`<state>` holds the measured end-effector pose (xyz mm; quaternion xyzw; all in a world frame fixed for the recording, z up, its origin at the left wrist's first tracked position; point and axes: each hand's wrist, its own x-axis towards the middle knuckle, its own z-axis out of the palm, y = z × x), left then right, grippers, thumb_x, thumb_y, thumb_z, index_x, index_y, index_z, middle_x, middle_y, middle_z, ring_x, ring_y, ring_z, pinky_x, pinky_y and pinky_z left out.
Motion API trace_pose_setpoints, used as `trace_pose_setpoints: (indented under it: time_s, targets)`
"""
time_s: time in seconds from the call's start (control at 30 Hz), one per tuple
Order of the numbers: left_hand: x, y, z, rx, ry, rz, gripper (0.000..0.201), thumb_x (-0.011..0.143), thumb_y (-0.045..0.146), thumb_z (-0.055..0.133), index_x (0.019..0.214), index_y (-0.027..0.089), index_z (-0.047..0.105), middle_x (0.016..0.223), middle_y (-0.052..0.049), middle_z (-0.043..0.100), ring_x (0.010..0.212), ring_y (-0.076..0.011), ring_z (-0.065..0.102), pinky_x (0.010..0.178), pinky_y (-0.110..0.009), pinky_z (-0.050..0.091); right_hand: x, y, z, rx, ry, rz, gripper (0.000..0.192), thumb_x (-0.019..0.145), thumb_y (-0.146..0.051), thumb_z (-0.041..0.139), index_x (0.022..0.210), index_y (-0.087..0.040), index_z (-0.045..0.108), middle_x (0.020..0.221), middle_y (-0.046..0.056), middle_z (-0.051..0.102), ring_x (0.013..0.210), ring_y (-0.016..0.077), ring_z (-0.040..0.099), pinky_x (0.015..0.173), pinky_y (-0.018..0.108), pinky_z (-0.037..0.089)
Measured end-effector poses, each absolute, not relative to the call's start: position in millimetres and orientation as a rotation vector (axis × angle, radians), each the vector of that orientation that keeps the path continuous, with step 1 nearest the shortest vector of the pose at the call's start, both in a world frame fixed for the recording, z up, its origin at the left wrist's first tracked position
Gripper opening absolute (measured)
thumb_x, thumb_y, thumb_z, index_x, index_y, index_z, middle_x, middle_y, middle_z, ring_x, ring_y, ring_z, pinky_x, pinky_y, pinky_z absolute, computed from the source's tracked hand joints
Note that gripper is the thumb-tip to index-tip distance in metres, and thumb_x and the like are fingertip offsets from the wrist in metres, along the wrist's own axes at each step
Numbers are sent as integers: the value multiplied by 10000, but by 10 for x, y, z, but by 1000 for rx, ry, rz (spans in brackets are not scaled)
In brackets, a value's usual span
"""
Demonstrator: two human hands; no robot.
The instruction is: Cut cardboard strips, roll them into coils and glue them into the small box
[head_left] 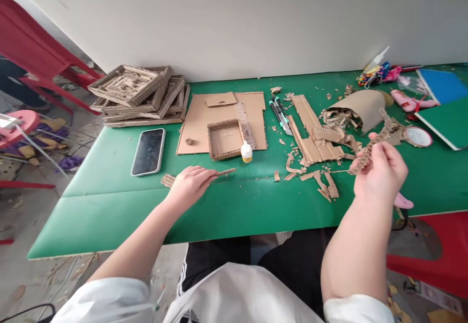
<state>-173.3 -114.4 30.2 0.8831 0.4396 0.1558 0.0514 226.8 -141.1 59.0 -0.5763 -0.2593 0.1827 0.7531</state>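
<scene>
Green matting covers the surface (pixel 109 206), which stands against a plain white wall, with red plastic chairs (pixel 29 45) off to the left and a pink stool (pixel 18 123) near them.

The person's left hand (pixel 190 184) lies palm down on the green, its fingers closed lightly around a thin cardboard strip (pixel 224 171) that points to the right along the surface. A small corrugated scrap (pixel 168 180) lies just beside that hand on its left. The right hand (pixel 380 171) is raised above the surface and grips a long zigzag-edged strip of corrugated cardboard (pixel 373 147) between thumb and fingers; the strip runs up and away from the hand at a slant.

Between the hands, a litter of cardboard offcuts (pixel 318 176) lies scattered. Farther back sit a shallow cardboard tray (pixel 224 139) on a flat cardboard sheet (pixel 197 118), a small glue bottle (pixel 246 152) touching the tray's right corner, a utility knife (pixel 281 114), and a curled cardboard roll (pixel 361 106). A dark phone (pixel 148 151) lies face up to the left, near a stack of finished cardboard frames (pixel 135 93).
</scene>
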Motion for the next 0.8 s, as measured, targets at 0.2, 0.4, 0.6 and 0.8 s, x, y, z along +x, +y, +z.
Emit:
trace_pose_setpoints:
  time_s: [0.2, 0.4, 0.6, 0.8]
  targets:
    - [-1085, -1256, 451, 1905, 1290, 485, 322, 846, 455, 514, 810, 162, 642, 687, -8, 652, 600, -123, 563, 557, -236, 423, 2482, -1550, 593, -1319, -492, 394, 281, 676, -377, 660, 875, -181, 681, 877, 64, 685, 409, 66, 411, 318, 238, 302]
    - [-607, -1258, 488, 1369, 1109, 515, 397, 730, 530, 633, 781, 140, 580, 735, -35, 669, 574, -113, 570, 493, -217, 379, 2254, -1410, 390, -1540, -811, 453, 286, 698, -394, 666, 886, -184, 718, 852, 54, 718, 660, 167, 627, 618, 337, 533]
    - [-556, -1252, 476, 1348, 1147, 475, 400, 731, 527, 644, 830, 142, 601, 784, -58, 704, 582, -119, 601, 490, -213, 375, 1804, -1286, 359, -1714, -1302, 232, 281, 835, -342, 534, 960, -192, 736, 944, 97, 708, 907, 236, 650, 855, 411, 519]
    - [-567, -1236, 419, 1450, 1160, 509, 358, 729, 494, 652, 823, 148, 647, 702, -19, 678, 605, -125, 613, 518, -215, 432, 1447, -1342, 461, -1463, -1442, 814, 267, 810, -396, 590, 982, -236, 716, 947, 46, 707, 780, 163, 645, 694, 309, 544]
